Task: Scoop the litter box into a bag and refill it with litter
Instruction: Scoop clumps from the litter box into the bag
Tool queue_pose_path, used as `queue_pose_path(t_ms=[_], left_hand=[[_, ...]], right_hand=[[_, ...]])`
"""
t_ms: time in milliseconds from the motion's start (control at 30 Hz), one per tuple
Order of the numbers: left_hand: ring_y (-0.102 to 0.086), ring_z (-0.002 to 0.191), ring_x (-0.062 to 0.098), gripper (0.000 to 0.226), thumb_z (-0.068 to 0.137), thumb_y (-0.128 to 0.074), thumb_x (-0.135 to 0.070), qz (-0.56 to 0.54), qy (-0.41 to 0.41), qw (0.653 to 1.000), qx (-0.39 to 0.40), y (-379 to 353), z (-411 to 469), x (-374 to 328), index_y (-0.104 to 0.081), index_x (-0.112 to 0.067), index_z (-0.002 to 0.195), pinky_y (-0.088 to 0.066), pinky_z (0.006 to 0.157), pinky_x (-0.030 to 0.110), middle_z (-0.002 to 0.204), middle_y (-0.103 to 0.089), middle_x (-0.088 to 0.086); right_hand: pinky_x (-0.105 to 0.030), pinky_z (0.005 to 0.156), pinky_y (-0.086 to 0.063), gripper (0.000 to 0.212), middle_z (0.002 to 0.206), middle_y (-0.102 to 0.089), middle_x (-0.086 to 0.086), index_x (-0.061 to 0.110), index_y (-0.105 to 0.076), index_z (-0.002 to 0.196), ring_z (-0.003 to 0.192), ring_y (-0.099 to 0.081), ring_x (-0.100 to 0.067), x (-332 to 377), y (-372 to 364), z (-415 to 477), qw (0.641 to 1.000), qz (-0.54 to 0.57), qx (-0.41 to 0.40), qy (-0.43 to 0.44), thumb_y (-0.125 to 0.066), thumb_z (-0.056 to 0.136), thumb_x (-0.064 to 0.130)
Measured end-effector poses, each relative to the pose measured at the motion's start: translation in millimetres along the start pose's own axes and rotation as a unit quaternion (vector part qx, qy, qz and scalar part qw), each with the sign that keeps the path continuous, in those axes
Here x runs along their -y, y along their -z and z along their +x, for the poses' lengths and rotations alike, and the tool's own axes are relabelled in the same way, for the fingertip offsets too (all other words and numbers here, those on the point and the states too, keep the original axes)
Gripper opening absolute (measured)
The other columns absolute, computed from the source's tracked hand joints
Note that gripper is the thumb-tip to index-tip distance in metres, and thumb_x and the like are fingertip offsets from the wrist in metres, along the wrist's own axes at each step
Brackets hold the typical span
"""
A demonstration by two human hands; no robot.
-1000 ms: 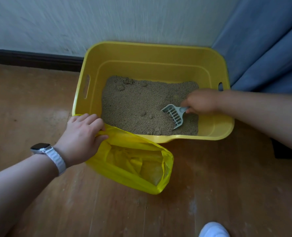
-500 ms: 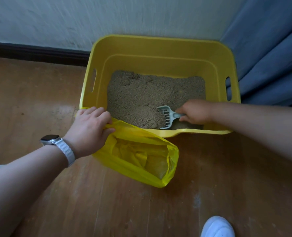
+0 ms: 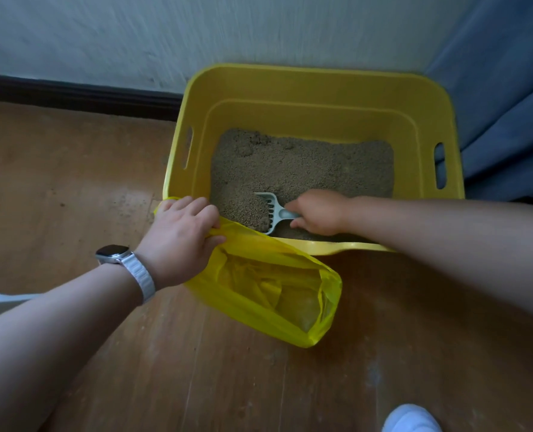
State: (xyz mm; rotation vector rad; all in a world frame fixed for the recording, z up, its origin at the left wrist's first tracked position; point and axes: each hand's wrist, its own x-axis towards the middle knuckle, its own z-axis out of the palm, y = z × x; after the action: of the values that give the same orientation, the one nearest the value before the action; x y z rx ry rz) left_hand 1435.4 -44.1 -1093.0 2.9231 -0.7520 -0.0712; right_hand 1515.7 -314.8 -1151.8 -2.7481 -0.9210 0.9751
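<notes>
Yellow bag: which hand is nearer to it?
Left. The left hand grips the yellow bag at its rim, holding it open; the right hand is inside the litter box, holding the scoop.

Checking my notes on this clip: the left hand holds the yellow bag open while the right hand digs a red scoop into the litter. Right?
Not quite. The head view shows the scoop is pale grey-blue, not red. Otherwise right: left hand holds the yellow bag open, right hand digs into the litter.

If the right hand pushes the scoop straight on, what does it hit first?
Litter piled before the scoop in the right hand; beyond it, probably the left hand at the bag.
</notes>
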Motion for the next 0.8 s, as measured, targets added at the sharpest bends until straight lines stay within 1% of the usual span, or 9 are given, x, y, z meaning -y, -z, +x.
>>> queue_pose_path(t_ms=[67,133,233,333,433,567,667,733,800], left_hand=[[-0.055,0.075,0.029,0.032,0.082,-0.046,-0.048,-0.002,-0.002,1.000,-0.005,0.5,0.3,-0.5,-0.055,-0.017,0.081,-0.038,0.070,0.039,0.080,-0.055,0.001],[-0.055,0.075,0.028,0.031,0.081,-0.046,-0.048,-0.005,-0.001,1.000,-0.006,1.0,0.6,-0.9,-0.054,-0.018,0.081,-0.038,0.070,0.039,0.080,-0.055,0.001],[-0.056,0.076,0.028,0.030,0.081,-0.046,-0.048,-0.008,0.001,1.000,-0.006,1.5,0.5,-1.4,-0.054,-0.019,0.081,-0.039,0.070,0.039,0.080,-0.055,0.000],[-0.056,0.077,0.028,0.030,0.081,-0.046,-0.048,-0.006,0.001,1.000,-0.004,1.8,-0.2,-1.3,-0.054,-0.019,0.081,-0.040,0.070,0.039,0.080,-0.055,0.000],[-0.055,0.078,0.028,0.029,0.082,-0.046,-0.048,-0.007,0.003,1.000,-0.001,1.4,-1.1,-0.7,-0.054,-0.019,0.082,-0.040,0.070,0.039,0.081,-0.055,-0.001],[-0.055,0.078,0.027,0.023,0.080,-0.060,-0.042,-0.005,0.001,1.000,0.000,1.8,-0.9,0.1,-0.054,-0.019,0.082,-0.039,0.070,0.038,0.081,-0.054,-0.002],[-0.056,0.078,0.028,0.026,0.077,-0.074,-0.034,-0.008,0.006,1.000,0.012,4.7,-0.7,-1.7,-0.055,-0.019,0.083,-0.041,0.070,0.039,0.081,-0.055,-0.001],[-0.056,0.080,0.028,0.026,0.077,-0.076,-0.034,-0.011,0.013,1.000,0.020,6.7,-0.1,-2.8,-0.055,-0.019,0.084,-0.041,0.072,0.040,0.083,-0.056,-0.001],[-0.056,0.080,0.029,0.025,0.078,-0.074,-0.035,-0.012,0.019,1.000,0.019,9.0,0.4,-4.1,-0.057,-0.019,0.084,-0.042,0.072,0.041,0.083,-0.057,0.000]], right_hand=[[-0.031,0.054,-0.029,0.021,0.071,-0.047,0.003,0.016,-0.057,0.094,0.069,-0.049,-0.022,6.6,-0.5,6.1,1.000,0.009,-0.007,0.006,-0.055,0.096,0.038],[-0.031,0.056,-0.032,0.021,0.072,-0.050,0.001,0.016,-0.056,0.093,0.071,-0.052,-0.023,12.4,-2.6,11.8,0.999,0.030,-0.015,0.007,-0.056,0.095,0.037],[-0.032,0.062,-0.035,0.016,0.081,-0.052,-0.001,0.015,-0.055,0.103,0.076,-0.052,-0.024,19.3,-5.6,18.6,0.997,0.070,-0.014,-0.004,-0.055,0.097,0.030],[-0.033,0.062,-0.037,0.012,0.082,-0.052,-0.001,0.015,-0.052,0.103,0.077,-0.053,-0.023,21.8,-5.7,22.4,0.992,0.124,-0.013,-0.021,-0.053,0.098,0.025],[-0.035,0.062,-0.041,0.012,0.085,-0.056,-0.004,0.015,-0.053,0.103,0.076,-0.055,-0.022,22.7,-3.0,22.1,0.987,0.157,-0.026,-0.023,-0.052,0.098,0.026],[-0.037,0.064,-0.044,0.011,0.086,-0.057,-0.005,0.018,-0.053,0.103,0.075,-0.057,-0.023,25.2,1.7,16.0,0.980,0.196,-0.030,-0.023,-0.052,0.098,0.027],[-0.037,0.067,-0.046,0.018,0.092,-0.059,-0.006,0.015,-0.054,0.113,0.080,-0.058,-0.023,27.9,8.7,3.2,0.976,0.213,-0.032,-0.032,-0.052,0.099,0.026],[-0.036,0.069,-0.046,0.027,0.099,-0.060,-0.006,0.013,-0.053,0.123,0.080,-0.057,-0.020,28.2,12.9,-8.5,0.973,0.223,-0.047,-0.046,-0.051,0.099,0.026],[-0.029,0.060,-0.041,0.031,0.095,-0.057,0.000,0.014,-0.051,0.128,0.074,-0.053,-0.013,26.8,16.2,-20.8,0.964,0.247,-0.078,-0.065,-0.052,0.099,0.026]])
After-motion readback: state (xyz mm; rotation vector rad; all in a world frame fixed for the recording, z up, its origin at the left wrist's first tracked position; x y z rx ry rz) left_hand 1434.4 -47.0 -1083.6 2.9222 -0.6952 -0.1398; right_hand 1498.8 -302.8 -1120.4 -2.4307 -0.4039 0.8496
